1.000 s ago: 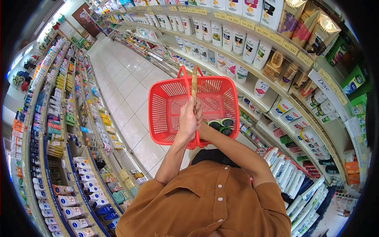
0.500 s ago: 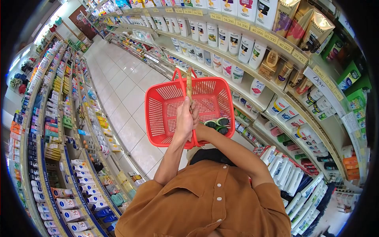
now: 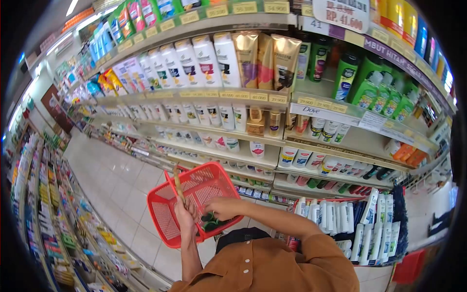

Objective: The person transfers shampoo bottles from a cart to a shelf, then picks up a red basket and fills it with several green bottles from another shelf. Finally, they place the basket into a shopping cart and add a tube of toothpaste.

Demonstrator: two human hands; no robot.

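Observation:
A red shopping basket (image 3: 160, 214) hangs in front of my body, tilted. My left hand (image 3: 186, 214) is closed round its handle (image 3: 178, 187). Inside the basket, at the near right corner, lie several dark bottles with green parts (image 3: 210, 222). My right hand (image 3: 219, 208) is over that corner, just above the bottles; its fingers point down and in, and whether they touch a bottle is hidden.
Shelves of white shampoo bottles (image 3: 209, 61) and gold tubes (image 3: 287, 63) rise ahead. Green bottles (image 3: 346, 77) stand at the upper right. White bottles (image 3: 367, 243) fill a bin at lower right. Another shelf row (image 3: 73, 238) runs along the left, beside the tiled floor (image 3: 114, 187).
The view has turned right towards the shelves, and the basket appears lower and further left. My right hand has moved from beside my left hand to over the bottles in the basket.

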